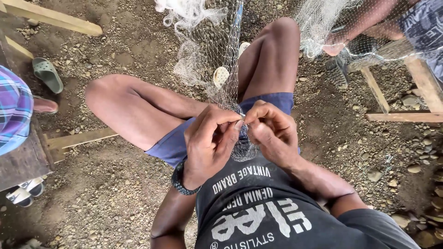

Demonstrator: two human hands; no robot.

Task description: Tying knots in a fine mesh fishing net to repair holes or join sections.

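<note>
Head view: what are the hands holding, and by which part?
Both hands, left hand and right hand, pinch the fishing net at its bunched lower end, fingertips meeting above the lap.

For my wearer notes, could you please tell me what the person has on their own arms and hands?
Both arms are bare to the shoulder. The left hand has a dark beaded bracelet at its wrist. The right hand wears nothing; no gloves or rings show.
</note>
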